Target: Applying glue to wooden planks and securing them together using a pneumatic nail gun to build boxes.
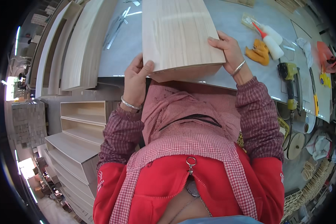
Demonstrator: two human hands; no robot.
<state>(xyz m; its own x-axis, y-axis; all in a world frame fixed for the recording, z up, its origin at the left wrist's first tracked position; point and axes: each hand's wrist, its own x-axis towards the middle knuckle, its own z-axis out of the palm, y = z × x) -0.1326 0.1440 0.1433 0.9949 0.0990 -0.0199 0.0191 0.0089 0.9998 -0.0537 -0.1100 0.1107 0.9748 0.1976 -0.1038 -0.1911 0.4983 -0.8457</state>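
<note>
A light wooden panel point(175, 33) lies on the grey worktable point(235, 22), its near end hanging over the table's edge toward me. My left hand point(135, 80) grips the panel's near left corner, thumb on top. My right hand point(229, 48) holds the near right edge, fingers lying over the top face. Each wrist wears a silver bangle. My red jacket and checked apron fill the lower middle of the view.
On the table at right lie two white glue bottles point(272, 41) with red tips, an orange cloth point(258, 52), a yellow-green nail gun point(289, 80) and a yellow cutter. Long wooden boards point(82, 44) lean at left. Open wooden cabinet boxes point(80, 127) stand below them.
</note>
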